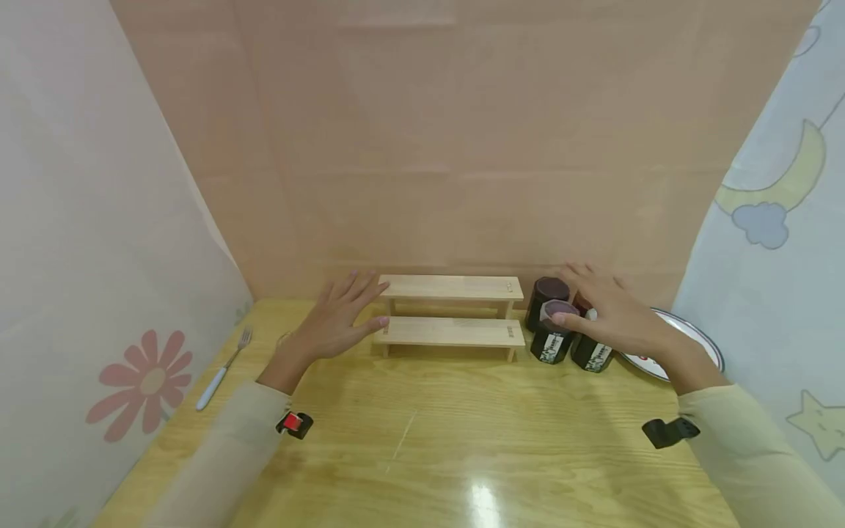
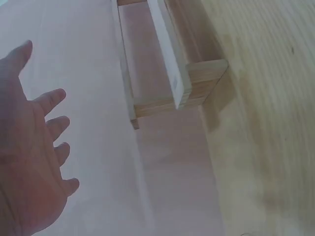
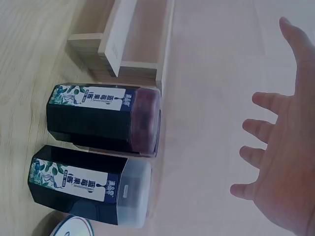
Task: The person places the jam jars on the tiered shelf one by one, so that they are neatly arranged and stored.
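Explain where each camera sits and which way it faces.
Head: worn on the person's head, facing forward and down at the two-tier wooden stand, dark jars and plate; the left hand, right hand and both sleeves show.
Left wrist: worn on the left wrist, looking at one end of the stand, seen sideways; the left hand shows at the picture's left edge.
Right wrist: worn on the right wrist, looking at the stand's other end and two jars; the right hand shows at the right edge.
Shared: both wrist views show the stand.
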Tool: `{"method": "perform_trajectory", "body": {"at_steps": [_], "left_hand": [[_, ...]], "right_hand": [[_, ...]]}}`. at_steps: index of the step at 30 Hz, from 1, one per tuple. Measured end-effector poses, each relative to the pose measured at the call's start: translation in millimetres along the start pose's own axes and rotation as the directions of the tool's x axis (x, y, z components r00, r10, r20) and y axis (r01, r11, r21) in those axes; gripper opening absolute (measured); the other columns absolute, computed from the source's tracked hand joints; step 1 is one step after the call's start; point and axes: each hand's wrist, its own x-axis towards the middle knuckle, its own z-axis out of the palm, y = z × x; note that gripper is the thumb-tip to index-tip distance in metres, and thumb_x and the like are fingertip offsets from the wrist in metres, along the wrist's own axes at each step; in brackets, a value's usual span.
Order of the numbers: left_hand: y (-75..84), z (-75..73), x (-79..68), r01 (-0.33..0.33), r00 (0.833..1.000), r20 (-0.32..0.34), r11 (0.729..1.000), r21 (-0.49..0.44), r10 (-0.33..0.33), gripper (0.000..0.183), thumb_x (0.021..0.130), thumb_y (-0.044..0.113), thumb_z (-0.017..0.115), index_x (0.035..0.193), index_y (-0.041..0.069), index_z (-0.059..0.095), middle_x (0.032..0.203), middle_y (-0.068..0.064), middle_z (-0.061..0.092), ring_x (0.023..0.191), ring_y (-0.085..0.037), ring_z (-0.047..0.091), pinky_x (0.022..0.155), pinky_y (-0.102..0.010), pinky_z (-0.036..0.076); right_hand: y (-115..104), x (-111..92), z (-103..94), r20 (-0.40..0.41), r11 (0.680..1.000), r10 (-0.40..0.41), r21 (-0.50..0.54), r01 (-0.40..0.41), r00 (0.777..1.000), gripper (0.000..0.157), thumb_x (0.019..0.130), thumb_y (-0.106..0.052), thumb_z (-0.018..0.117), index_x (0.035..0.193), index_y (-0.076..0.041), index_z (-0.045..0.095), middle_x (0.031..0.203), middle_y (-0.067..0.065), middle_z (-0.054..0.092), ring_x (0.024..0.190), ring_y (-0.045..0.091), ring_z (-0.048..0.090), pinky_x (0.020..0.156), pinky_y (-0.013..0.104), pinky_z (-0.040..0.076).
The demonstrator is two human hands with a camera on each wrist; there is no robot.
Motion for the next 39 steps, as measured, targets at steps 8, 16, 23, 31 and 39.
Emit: {"method": "perform_trajectory", "body": {"at_steps": [8, 16, 23, 31, 39], "left_hand": [[-6.1, 38.6, 12.6, 0.018, 0.999, -0.038, 0.973, -0.232, -0.027, 0.063, 0.105, 0.049, 0.055, 0.16, 0.023, 0.04, 0.172, -0.01, 0.026, 0.161, -0.04, 0.015, 0.124, -0.072, 0.017], [-16.4, 73.1, 11.9, 0.171, 0.982, 0.018, 0.845, -0.506, -0.187, 0.061, 0.106, 0.045, 0.057, 0.159, 0.021, 0.041, 0.171, -0.01, 0.029, 0.158, -0.04, 0.024, 0.124, -0.068, 0.025], [-22.6, 88.6, 11.0, 0.222, 0.969, 0.064, 0.725, -0.652, -0.239, 0.059, 0.108, 0.041, 0.054, 0.16, 0.018, 0.039, 0.169, -0.01, 0.033, 0.158, -0.038, 0.025, 0.124, -0.065, 0.03], [-24.7, 105.5, 15.7, 0.257, 0.947, 0.059, 0.638, -0.726, -0.315, 0.055, 0.108, 0.034, 0.055, 0.157, 0.012, 0.044, 0.168, -0.012, 0.034, 0.156, -0.036, 0.031, 0.125, -0.055, 0.033], [-24.0, 117.7, 18.1, 0.244, 0.925, 0.014, 0.563, -0.79, -0.381, 0.048, 0.107, 0.025, 0.058, 0.152, 0.009, 0.051, 0.162, -0.011, 0.046, 0.151, -0.034, 0.042, 0.123, -0.052, 0.038]], "right_hand": [[30, -27, 0.9, -0.094, 0.996, 0.0, 0.088, 0.008, 0.996, 0.071, 0.097, -0.037, 0.071, 0.16, -0.029, 0.038, 0.151, 0.005, 0.05, 0.136, 0.033, 0.048, 0.106, 0.062, 0.037], [55, -52, 10.7, -0.088, 0.971, 0.145, 0.202, -0.124, 0.986, 0.071, 0.099, -0.036, 0.068, 0.161, -0.03, 0.034, 0.16, 0.016, 0.044, 0.145, 0.049, 0.041, 0.105, 0.072, 0.035], [77, -64, 19.6, -0.07, 0.953, 0.241, 0.205, -0.222, 0.968, 0.08, 0.101, -0.039, 0.066, 0.166, -0.029, 0.021, 0.16, 0.027, 0.037, 0.144, 0.056, 0.035, 0.102, 0.077, 0.035], [106, -69, 38.0, -0.051, 0.929, 0.315, 0.222, -0.297, 0.948, 0.081, 0.103, -0.042, 0.062, 0.164, -0.007, 0.023, 0.158, 0.035, 0.035, 0.136, 0.06, 0.041, 0.097, 0.074, 0.042], [114, -68, 49.1, 0.008, 0.895, 0.369, 0.265, -0.358, 0.929, 0.086, 0.102, -0.047, 0.061, 0.165, -0.005, 0.019, 0.152, 0.038, 0.041, 0.131, 0.06, 0.047, 0.091, 0.055, 0.055]]}}
